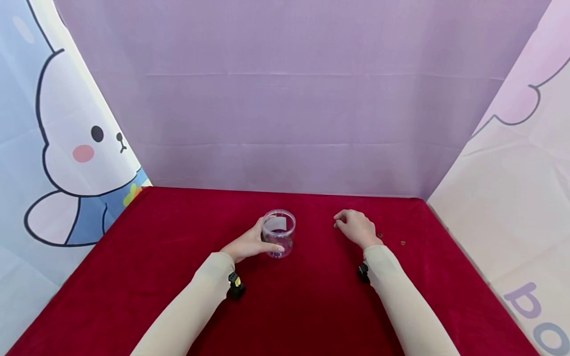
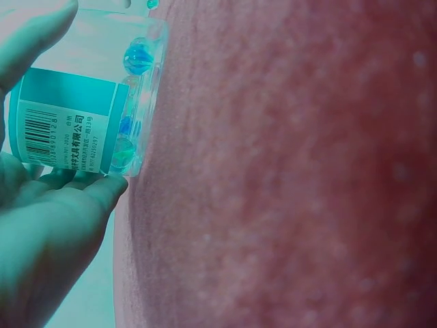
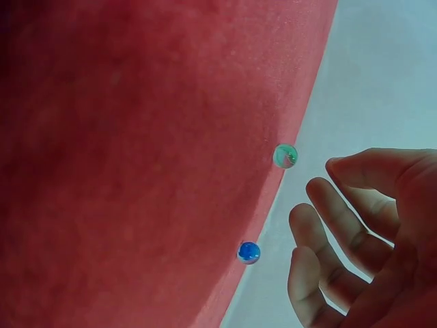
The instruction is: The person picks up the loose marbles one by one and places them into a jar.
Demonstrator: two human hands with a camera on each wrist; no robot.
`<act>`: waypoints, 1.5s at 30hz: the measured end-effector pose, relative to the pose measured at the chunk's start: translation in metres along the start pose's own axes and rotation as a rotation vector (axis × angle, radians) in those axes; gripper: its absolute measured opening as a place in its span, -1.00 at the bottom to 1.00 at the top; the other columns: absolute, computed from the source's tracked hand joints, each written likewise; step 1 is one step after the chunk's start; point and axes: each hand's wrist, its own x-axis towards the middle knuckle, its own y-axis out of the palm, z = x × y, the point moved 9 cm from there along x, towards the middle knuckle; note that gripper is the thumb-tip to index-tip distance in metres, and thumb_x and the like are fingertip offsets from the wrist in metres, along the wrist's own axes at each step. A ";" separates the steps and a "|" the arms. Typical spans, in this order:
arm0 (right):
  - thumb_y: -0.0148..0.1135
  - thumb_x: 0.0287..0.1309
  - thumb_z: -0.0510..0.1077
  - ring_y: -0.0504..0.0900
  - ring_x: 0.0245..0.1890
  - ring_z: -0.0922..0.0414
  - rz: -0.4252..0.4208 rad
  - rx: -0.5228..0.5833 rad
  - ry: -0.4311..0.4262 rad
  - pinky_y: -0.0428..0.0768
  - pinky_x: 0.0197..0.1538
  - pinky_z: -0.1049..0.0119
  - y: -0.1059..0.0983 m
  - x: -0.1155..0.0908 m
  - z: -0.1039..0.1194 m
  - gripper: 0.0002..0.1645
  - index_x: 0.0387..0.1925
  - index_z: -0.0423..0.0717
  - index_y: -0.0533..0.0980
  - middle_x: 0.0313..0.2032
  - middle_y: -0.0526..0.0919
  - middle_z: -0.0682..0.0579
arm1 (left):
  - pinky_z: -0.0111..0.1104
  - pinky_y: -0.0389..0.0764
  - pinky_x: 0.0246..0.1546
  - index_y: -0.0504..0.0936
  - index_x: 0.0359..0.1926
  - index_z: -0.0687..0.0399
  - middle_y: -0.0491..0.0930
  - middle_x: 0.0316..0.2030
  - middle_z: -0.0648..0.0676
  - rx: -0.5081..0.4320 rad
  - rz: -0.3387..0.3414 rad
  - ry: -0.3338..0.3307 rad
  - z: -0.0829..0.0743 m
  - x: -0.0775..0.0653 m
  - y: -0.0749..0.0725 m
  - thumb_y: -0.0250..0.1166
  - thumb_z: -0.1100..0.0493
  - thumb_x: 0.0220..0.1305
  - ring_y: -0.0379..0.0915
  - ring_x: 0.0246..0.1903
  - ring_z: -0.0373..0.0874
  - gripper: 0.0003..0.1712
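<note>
My left hand (image 1: 249, 243) grips a clear plastic jar (image 1: 287, 241) from its left side, fingers and thumb round the wall. The jar stands upright, open at the top, and several glass marbles (image 2: 138, 59) lie at its bottom. It bears a printed label (image 2: 61, 126) with a barcode. To the right, my right hand (image 1: 357, 229) is low over the cloth, beside a small marble (image 1: 336, 225). In the right wrist view its fingers are loosely bent, with nothing visible between them. A greenish marble (image 3: 285, 156) and a blue marble (image 3: 248, 253) rest on the cloth nearby.
A red cloth (image 1: 303, 311) covers the table. Two more marbles lie to the right of my right hand, a nearer marble (image 1: 380, 235) and a farther marble (image 1: 403, 243). A purple curtain (image 1: 285, 99) hangs behind, with printed sheets (image 1: 84, 123) at the sides.
</note>
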 end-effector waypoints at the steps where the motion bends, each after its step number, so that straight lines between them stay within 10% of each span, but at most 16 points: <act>1: 0.22 0.37 -0.10 0.61 -0.30 0.13 0.001 -0.001 0.004 0.54 -0.24 0.03 0.001 0.001 -0.001 -0.74 0.02 0.00 0.66 -0.22 0.73 0.15 | 0.08 0.30 0.30 -0.02 0.53 -0.14 0.25 0.36 0.04 0.000 0.000 0.001 0.000 0.000 0.000 0.58 0.01 0.07 0.10 0.37 0.01 0.18; 18: 0.21 0.36 -0.07 0.61 -0.04 -0.03 0.085 -0.036 0.054 0.56 -0.09 -0.07 0.015 0.011 -0.004 -0.68 0.08 0.00 0.64 0.07 0.64 -0.07 | 0.09 0.30 0.30 -0.02 0.54 -0.15 0.24 0.37 0.05 0.005 0.002 -0.003 0.001 -0.001 -0.001 0.59 -0.01 0.06 0.10 0.37 0.01 0.20; 45: 0.25 0.31 -0.12 0.62 -0.09 0.05 0.148 -0.060 0.068 0.56 -0.10 -0.06 0.019 0.006 -0.005 -0.76 -0.02 0.02 0.67 -0.01 0.66 -0.02 | 0.06 0.31 0.29 -0.01 0.53 -0.16 0.24 0.37 0.04 0.003 0.001 0.003 0.000 -0.001 0.000 0.59 0.01 0.06 0.10 0.37 0.00 0.19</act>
